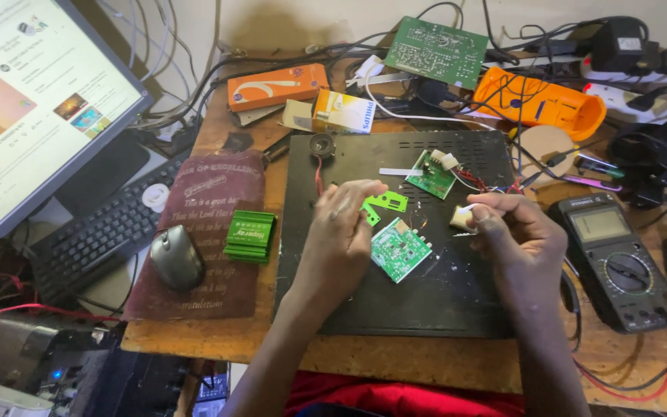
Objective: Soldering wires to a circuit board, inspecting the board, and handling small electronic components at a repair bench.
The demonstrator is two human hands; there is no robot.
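cluttered wooden desk (441,363), pale wall (287,19)

Bracket: small bright green plastic piece (384,205), flat, angular with cut-outs, pinched at its left end, raised just above black metal case lid.
Connector: small cream-white plastic block (462,217), gripped at its right side, thin white stub sticking up-left.
Board: small green square circuit board (399,249), lying flat and slightly rotated on black lid, just below bracket, untouched.
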